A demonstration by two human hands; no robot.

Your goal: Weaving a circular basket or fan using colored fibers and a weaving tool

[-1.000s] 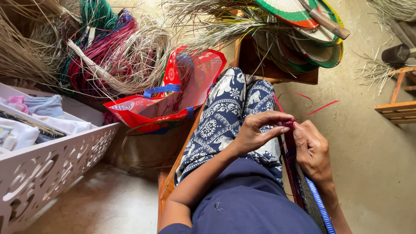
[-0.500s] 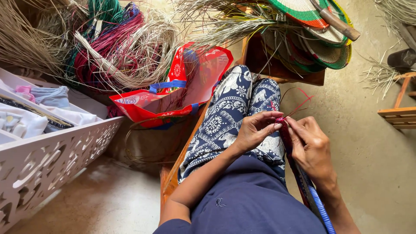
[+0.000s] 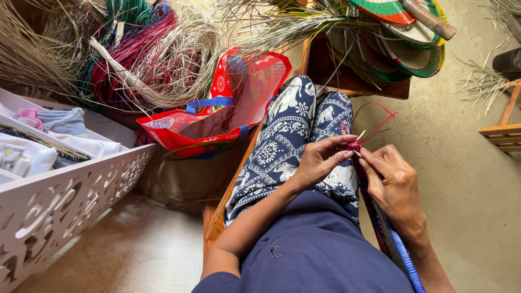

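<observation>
Fingers of the left hand (image 3: 320, 160) and right hand (image 3: 392, 182) pinch a small red knot (image 3: 354, 145) over the lap, close up, so its thin strips (image 3: 377, 122) stay tight.

A narrow wooden bench (image 3: 213, 217) carries the seated person's patterned legs (image 3: 296, 135). At its far end woven fans (image 3: 404, 38) are stacked. The earthen floor (image 3: 467, 179) bears a red bag (image 3: 217, 116) and a white crate (image 3: 65, 201).
</observation>
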